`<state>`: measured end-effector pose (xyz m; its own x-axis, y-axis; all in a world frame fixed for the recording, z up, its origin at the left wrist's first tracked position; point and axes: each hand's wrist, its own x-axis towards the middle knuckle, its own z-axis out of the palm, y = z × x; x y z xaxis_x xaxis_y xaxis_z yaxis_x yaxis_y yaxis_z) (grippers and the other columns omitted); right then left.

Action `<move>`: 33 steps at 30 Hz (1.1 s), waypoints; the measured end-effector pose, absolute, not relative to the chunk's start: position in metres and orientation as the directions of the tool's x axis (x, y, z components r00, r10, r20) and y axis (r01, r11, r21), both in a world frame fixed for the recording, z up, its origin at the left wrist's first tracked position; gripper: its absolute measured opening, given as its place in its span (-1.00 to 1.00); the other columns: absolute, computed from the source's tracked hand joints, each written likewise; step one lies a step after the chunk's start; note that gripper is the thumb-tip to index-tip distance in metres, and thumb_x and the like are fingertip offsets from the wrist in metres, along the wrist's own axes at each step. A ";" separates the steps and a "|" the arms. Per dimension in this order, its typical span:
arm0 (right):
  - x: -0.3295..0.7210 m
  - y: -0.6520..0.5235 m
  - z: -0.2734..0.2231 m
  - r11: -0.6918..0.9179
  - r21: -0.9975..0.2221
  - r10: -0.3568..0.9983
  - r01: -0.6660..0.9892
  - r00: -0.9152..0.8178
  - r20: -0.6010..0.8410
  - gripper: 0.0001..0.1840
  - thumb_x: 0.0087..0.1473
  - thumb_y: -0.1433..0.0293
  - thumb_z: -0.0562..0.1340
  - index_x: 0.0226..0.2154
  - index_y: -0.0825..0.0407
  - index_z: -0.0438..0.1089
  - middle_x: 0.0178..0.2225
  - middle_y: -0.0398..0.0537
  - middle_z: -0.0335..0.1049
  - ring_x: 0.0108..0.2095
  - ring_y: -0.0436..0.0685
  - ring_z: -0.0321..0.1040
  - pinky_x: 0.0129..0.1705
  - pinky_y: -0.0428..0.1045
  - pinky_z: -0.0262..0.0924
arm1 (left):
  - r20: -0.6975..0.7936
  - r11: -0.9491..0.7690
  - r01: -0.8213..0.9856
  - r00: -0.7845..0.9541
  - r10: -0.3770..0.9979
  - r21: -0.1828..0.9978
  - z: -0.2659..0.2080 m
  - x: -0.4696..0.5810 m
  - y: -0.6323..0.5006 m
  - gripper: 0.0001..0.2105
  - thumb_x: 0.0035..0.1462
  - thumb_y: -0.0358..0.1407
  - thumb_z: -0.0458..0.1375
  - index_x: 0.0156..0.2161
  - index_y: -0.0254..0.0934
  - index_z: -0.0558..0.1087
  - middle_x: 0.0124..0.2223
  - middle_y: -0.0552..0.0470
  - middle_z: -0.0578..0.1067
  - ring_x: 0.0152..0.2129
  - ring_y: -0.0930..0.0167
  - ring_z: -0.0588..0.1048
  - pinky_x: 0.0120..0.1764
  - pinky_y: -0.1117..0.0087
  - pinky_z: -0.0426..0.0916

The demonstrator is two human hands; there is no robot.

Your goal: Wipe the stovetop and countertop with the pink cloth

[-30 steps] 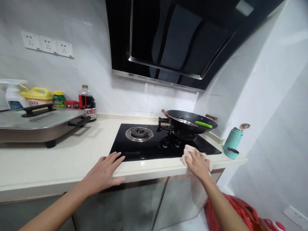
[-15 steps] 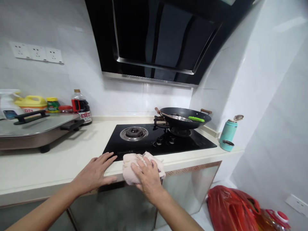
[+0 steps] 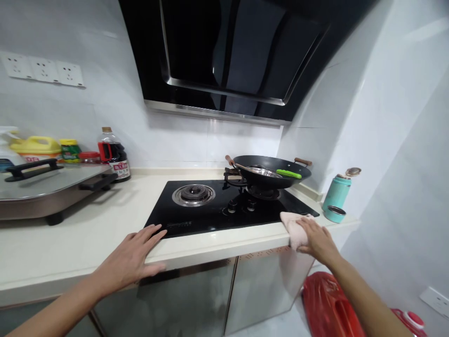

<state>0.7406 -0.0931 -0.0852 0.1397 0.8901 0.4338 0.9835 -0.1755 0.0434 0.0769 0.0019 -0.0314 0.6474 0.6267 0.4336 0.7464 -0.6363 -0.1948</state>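
The right grip (image 3: 317,239) is closed over a pale pink cloth (image 3: 293,229), which lies just left of and beneath it, draped over the front edge of the tabletop (image 3: 142,201) near the right front corner of the gas stove (image 3: 199,223). Ahead and left of this grip sits a wok (image 3: 270,181); ahead and right stands a turquoise vacuum flask (image 3: 336,193). The left grip (image 3: 129,257) is spread open beside the stove's left front corner.
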 end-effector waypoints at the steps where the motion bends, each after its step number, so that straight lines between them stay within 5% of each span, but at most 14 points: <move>1: 0.753 -0.093 -0.086 -0.195 0.047 0.886 0.980 0.155 0.437 -0.02 -0.17 0.22 0.44 0.31 -0.20 0.16 0.41 0.06 0.07 0.39 0.43 0.01 0.30 0.43 0.00 | 0.426 -0.633 0.749 0.646 0.633 -0.196 -0.032 0.077 0.002 -0.22 0.19 0.29 0.08 0.36 -0.13 0.34 0.38 -0.17 0.34 0.25 0.00 0.37 0.13 0.05 0.31; 10: 0.741 -0.101 -0.079 -0.196 0.138 0.870 0.971 0.108 0.481 -0.25 -0.07 0.25 0.34 0.21 -0.13 0.26 0.26 0.10 0.27 0.26 0.43 0.14 0.17 0.33 0.11 | 0.429 -0.648 0.757 0.616 0.661 -0.088 -0.039 0.080 0.003 -0.20 0.18 0.32 0.05 0.37 -0.11 0.32 0.41 -0.18 0.30 0.28 -0.02 0.30 0.20 0.03 0.21; 19: 0.525 -0.091 -0.048 0.150 0.197 0.844 0.969 -0.230 0.484 -0.20 -0.15 0.25 0.55 0.14 -0.06 0.33 0.21 0.17 0.31 0.13 0.49 0.19 0.13 0.35 0.06 | 0.421 -0.648 0.758 0.610 0.671 -0.065 -0.035 0.086 -0.002 -0.20 0.17 0.30 0.08 0.37 -0.14 0.33 0.41 -0.20 0.29 0.29 -0.03 0.29 0.20 0.04 0.17; 25: 0.375 -0.075 -0.033 0.306 0.126 0.845 0.944 -0.330 0.420 -0.09 -0.26 0.11 0.62 0.09 0.03 0.33 0.11 0.22 0.34 0.06 0.49 0.22 0.11 0.39 0.13 | 0.401 -0.668 0.738 0.643 0.653 -0.095 -0.028 0.080 -0.002 -0.18 0.19 0.30 0.07 0.39 -0.15 0.28 0.41 -0.23 0.27 0.30 -0.01 0.28 0.20 0.02 0.23; 28: 0.352 -0.075 -0.027 0.358 0.077 0.834 0.930 -0.356 0.420 -0.09 -0.23 0.10 0.61 0.11 0.02 0.31 0.12 0.22 0.32 0.10 0.48 0.20 0.16 0.41 0.11 | 0.532 -0.694 0.715 0.621 0.576 -0.085 -0.029 0.085 -0.007 -0.14 0.18 0.28 0.11 0.43 -0.16 0.18 0.42 -0.26 0.23 0.32 -0.02 0.24 0.25 -0.02 0.21; 33: 0.379 -0.085 -0.018 0.536 -0.197 0.806 0.821 -0.430 0.406 0.07 -0.19 0.22 0.56 0.30 -0.08 0.12 0.35 0.15 0.05 0.31 0.42 0.03 0.33 0.38 -0.02 | 0.633 -0.829 0.551 0.676 0.377 -0.095 -0.029 0.145 -0.030 -0.23 0.34 0.01 0.10 0.50 -0.17 -0.08 0.46 -0.25 0.13 0.38 0.07 0.12 0.34 0.04 0.13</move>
